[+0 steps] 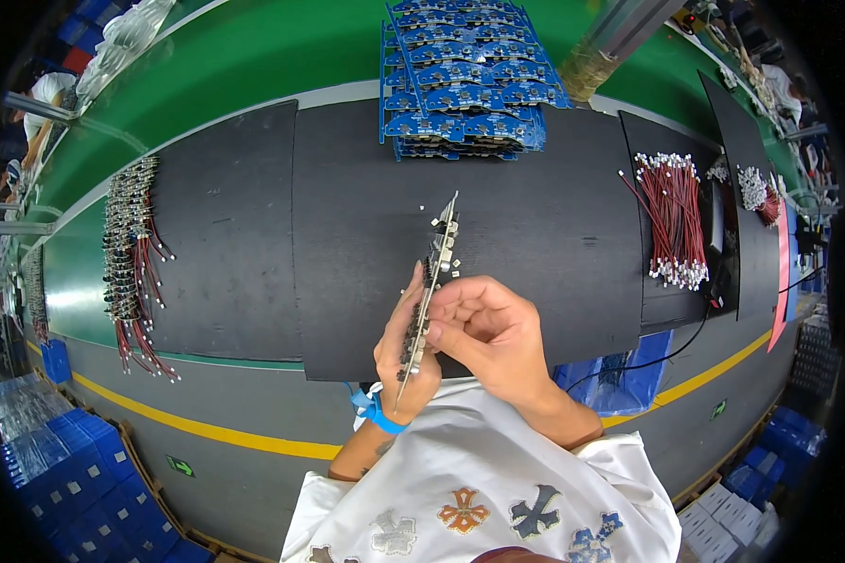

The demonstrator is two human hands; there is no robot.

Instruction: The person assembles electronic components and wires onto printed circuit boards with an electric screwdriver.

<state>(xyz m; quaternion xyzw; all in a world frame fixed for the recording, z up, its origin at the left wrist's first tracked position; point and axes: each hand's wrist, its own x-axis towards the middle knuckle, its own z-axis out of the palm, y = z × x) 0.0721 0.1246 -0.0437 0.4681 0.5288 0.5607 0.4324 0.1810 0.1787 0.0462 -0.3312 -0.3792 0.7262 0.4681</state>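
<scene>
A narrow circuit board (426, 302), set with small parts on both faces, stands on edge in front of me and appears almost as a thin line. My left hand (402, 352), with a blue band on its wrist, grips it from the left side. Against its right face are the curled fingers and thumb of my right hand (498, 342); whether a small part sits between those fingertips is hidden. A few tiny white pieces (456, 264) lie on the black mat (545, 244) beyond the hands.
Blue circuit boards (469, 75) are stacked at the far middle, near a metal post (606, 47). Bundled red cables with white plugs (671, 220) lie to the right. Boards with red cables (133, 253) stand in a row at left. Blue crates (75, 469) are on the floor.
</scene>
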